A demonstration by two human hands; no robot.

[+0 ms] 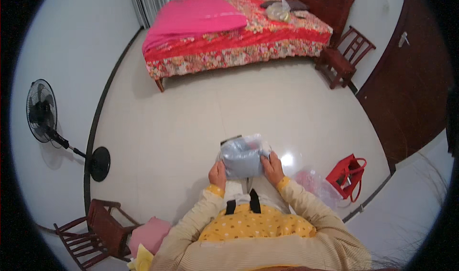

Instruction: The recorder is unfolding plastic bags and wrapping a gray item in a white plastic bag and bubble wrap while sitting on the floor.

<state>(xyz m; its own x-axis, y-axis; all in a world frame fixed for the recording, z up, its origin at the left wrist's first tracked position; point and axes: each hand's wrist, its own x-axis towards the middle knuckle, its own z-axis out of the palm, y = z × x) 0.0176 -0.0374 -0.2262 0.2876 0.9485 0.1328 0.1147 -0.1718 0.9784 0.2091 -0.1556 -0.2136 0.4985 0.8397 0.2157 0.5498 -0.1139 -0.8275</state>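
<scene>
Plastic packet (244, 163): 1 | left hand (218, 176), right hand (274, 169): clamped on it | chairs (337, 60): 2

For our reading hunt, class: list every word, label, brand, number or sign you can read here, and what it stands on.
No readable text anywhere in the picture.
Clear plastic packet, held by left hand and right hand: no legible print.
Black pedestal fan: any markings too small to read.
Red tote bag: any lettering too small to read.
</scene>
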